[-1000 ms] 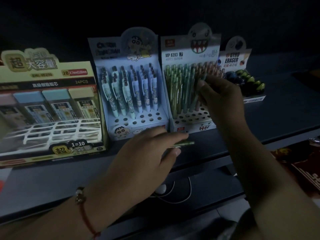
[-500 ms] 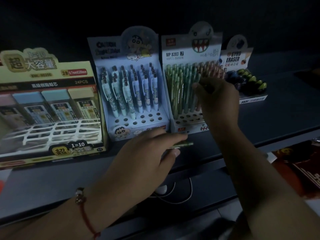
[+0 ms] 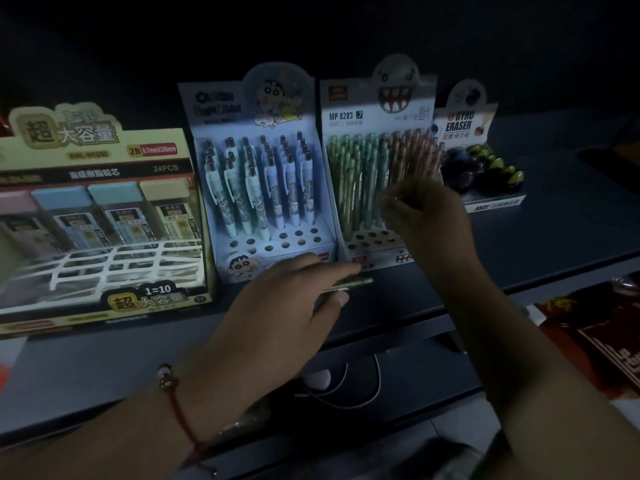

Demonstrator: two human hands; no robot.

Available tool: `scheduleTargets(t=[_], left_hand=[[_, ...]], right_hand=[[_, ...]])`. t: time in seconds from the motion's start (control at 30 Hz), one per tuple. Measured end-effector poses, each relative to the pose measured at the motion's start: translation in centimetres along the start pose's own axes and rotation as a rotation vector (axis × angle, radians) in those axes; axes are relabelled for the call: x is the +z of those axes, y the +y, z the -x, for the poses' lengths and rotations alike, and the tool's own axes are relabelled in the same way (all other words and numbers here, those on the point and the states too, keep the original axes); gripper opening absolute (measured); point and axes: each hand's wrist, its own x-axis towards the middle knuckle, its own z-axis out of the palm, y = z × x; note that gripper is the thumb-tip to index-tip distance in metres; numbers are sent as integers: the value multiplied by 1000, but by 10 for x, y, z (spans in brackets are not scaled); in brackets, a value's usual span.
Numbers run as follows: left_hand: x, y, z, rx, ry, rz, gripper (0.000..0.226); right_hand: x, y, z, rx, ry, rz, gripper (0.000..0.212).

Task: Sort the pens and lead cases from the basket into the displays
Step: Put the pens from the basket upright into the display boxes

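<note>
Three displays stand in a row on a dark shelf: a yellow lead-case box (image 3: 104, 216) at left, a blue cartoon pen display (image 3: 263, 188) in the middle, and a monster-face pencil display (image 3: 377, 161) to its right. My left hand (image 3: 277, 306) hovers low in front of the displays and grips green pens (image 3: 356, 283) whose tips stick out to the right. My right hand (image 3: 426, 216) is raised in front of the monster-face display and pinches a thin pencil (image 3: 398, 199) over its front holes. The basket is out of sight.
A gyro eraser display (image 3: 481, 168) with dark and green erasers stands at the far right of the row. A lower shelf holds a white cable (image 3: 346, 393). Red packaging (image 3: 595, 341) lies at lower right. The scene is dim.
My right hand has come down and leftward from the pencil tops towards the front holes of the monster-face display. My left hand has stayed in place with its pens.
</note>
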Motion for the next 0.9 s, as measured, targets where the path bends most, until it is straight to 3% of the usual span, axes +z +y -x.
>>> scheduleTargets(t=[0.4, 0.57, 0.9], left_hand=[[-2, 4, -1, -59, 123, -19, 41], [-2, 11, 0, -57, 120, 59, 25], [4, 20, 6, -6, 160, 27, 33]], right_hand=[[-21, -35, 49, 272, -627, -91, 21], [-24, -33, 57, 398, -640, -209, 26], [-40, -34, 58, 439, -525, -326, 9]])
